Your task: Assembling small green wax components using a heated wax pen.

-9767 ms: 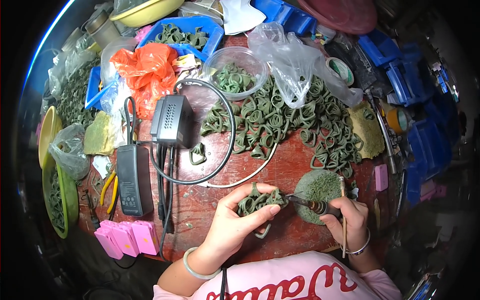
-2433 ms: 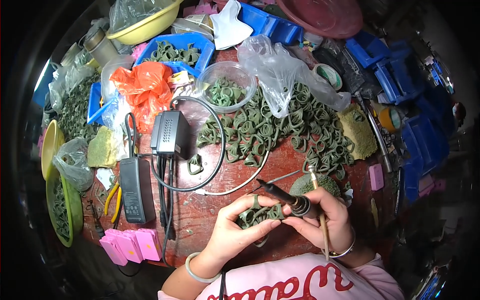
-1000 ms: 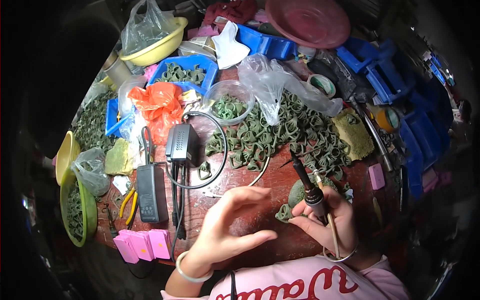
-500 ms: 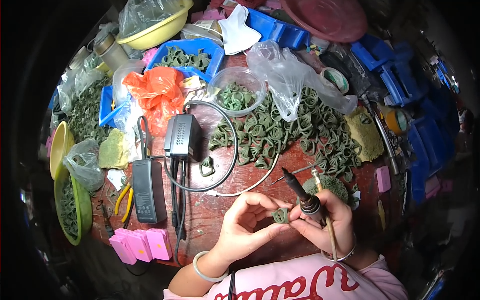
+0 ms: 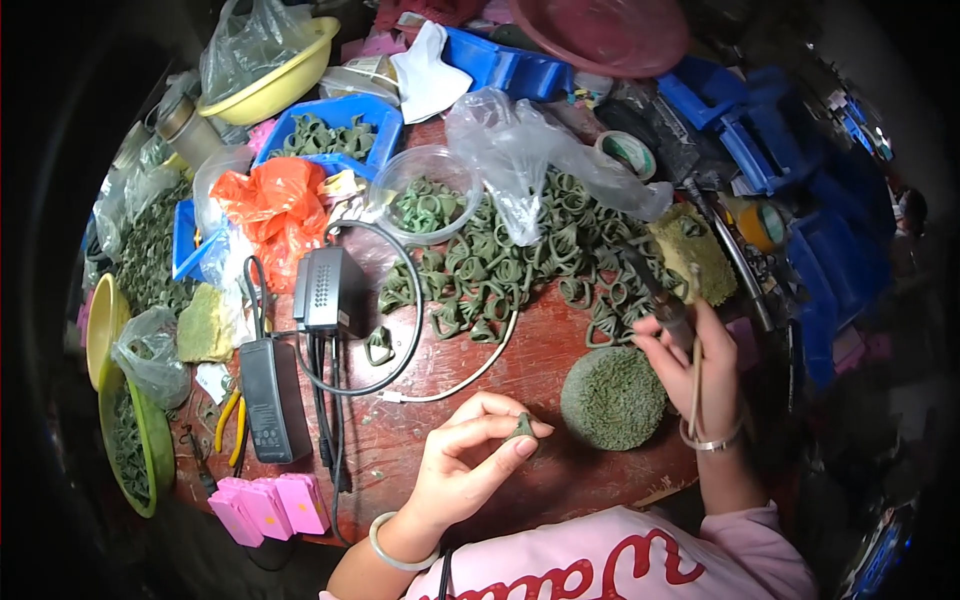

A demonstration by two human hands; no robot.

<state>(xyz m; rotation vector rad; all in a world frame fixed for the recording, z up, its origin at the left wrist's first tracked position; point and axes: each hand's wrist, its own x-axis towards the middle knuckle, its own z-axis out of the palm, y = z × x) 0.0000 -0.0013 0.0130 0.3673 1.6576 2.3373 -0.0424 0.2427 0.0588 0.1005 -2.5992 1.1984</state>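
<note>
Pointing forward-left: slim dark tool [image 5: 661,299]

Illumination peaks across the middle of the red tabletop [image 5: 545,345], producing pale sheen on its bare surface and white highlights on the clear plastic bag [image 5: 508,150] at its far side. Blue bins [image 5: 838,265] right of the tabletop lie in dimness; outward, the curved fisheye view falls to black. Slight blur softens the dark pen-shaped tool [image 5: 670,312] above the tabletop's right side.
</note>
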